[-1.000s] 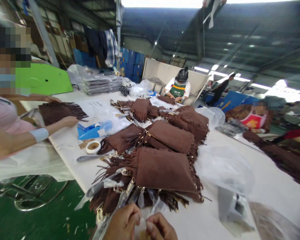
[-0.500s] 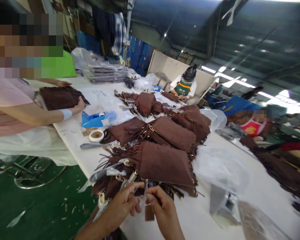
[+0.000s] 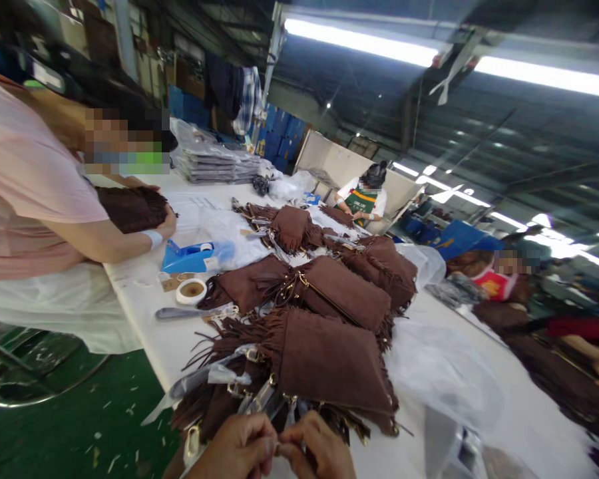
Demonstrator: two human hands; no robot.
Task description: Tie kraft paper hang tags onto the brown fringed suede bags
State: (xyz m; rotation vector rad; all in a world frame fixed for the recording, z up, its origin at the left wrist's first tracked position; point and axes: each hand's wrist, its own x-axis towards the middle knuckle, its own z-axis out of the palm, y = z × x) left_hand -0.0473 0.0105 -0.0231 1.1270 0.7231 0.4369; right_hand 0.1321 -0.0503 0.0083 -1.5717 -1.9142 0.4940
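At the bottom edge, my left hand and my right hand meet with their fingertips pinched together. A small thin piece shows between them, apparently the string of the brown hang tag visible a moment ago; the tag itself is now out of sight. Just beyond my hands lies a brown suede-like fringed bag, flat on other bags. Gold clasps and straps wrapped in clear plastic stick out from the pile near my left hand. Behind it rests another brown bag with a gold zipper.
A roll of tape and a blue tape dispenser are on the white table's left side. Clear plastic bags lie at right. A co-worker leans over a brown bag at left; another person sits at the far end.
My hands have come together and lower in view; the hang tag has gone out of sight. The view has tilted upward. The co-worker at left has leaned farther over the table.
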